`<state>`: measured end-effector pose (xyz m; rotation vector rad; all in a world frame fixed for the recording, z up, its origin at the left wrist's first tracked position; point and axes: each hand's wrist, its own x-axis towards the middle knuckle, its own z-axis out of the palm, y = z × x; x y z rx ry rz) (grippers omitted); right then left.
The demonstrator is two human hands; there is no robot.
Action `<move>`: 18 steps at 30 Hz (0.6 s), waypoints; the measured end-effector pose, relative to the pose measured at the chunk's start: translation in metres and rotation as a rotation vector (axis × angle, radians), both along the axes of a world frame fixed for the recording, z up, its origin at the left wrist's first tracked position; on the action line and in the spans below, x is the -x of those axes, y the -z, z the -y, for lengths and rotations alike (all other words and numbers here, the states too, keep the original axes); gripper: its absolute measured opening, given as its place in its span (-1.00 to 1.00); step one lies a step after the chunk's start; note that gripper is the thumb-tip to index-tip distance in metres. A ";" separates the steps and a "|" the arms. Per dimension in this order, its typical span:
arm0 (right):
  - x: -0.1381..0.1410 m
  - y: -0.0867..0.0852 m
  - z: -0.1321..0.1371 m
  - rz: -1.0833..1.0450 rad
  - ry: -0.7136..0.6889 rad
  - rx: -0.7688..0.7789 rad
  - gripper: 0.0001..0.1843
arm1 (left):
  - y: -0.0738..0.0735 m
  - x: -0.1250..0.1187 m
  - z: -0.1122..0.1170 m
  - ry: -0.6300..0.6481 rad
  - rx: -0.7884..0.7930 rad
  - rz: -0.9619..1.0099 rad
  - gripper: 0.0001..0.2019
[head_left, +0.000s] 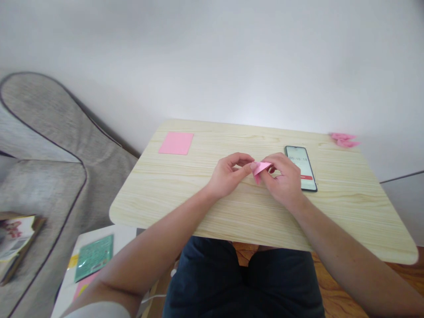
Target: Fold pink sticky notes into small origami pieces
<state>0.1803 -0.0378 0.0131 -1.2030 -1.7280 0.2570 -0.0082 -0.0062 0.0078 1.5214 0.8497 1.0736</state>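
Between my two hands is a small piece of folded pink paper (261, 168), held just above the middle of the table. My left hand (230, 173) pinches its left edge between thumb and fingers. Gripping the right side is my right hand (284, 179), with the thumb below and the fingers curled behind, so part of the paper is hidden. A phone (304, 165) showing a timer lies just beyond my right hand and is partly covered by it.
The wood-grain table (159, 190) stands against a white wall. A flat stack of pink square paper (176, 143) lies at its back left, and folded pink paper pieces (345, 140) sit at the back right. Left are a grey sofa (96, 185) and a green packet (94, 257).
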 end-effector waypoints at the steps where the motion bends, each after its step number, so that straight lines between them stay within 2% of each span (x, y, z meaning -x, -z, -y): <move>1: 0.000 0.000 0.000 0.004 0.016 0.009 -0.94 | -0.002 -0.001 0.004 -0.022 -0.026 -0.035 -0.63; 5: 0.001 0.004 0.000 0.071 0.104 0.083 -0.89 | -0.005 -0.003 0.014 -0.085 -0.261 -0.239 -0.59; 8: 0.003 0.007 0.001 0.092 0.118 0.142 -0.84 | 0.000 -0.004 0.014 -0.157 -0.383 -0.328 -0.71; 11: 0.007 0.008 0.002 0.069 0.072 0.182 -0.84 | 0.007 -0.005 0.010 -0.232 -0.395 -0.388 -0.81; 18: 0.010 0.006 0.004 0.022 0.017 0.215 -0.84 | 0.014 -0.004 0.006 -0.272 -0.402 -0.452 -0.84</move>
